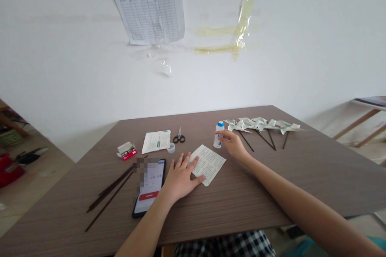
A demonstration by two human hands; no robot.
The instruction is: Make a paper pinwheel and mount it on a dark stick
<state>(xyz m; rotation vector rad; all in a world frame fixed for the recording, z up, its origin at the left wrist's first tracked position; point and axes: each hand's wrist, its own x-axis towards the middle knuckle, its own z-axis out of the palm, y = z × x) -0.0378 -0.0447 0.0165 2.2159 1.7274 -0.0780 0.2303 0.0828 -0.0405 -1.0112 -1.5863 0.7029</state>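
Observation:
My left hand lies flat with its fingers spread, fingertips and thumb on the left part of a square of printed paper. The square is turned cornerwise on the table before me. Just beyond its right side, a small white glue bottle with a blue cap stands upright. My right hand is at the bottle from the right, its fingers bent around the bottle's front and covering part of the label. Several pinwheels of printed paper on dark sticks lie to the right of the bottle.
Left of the paper are a phone, dark sticks, a small red-and-white box, a stack of folded paper, a tape roll and scissors. The brown table meets a white wall.

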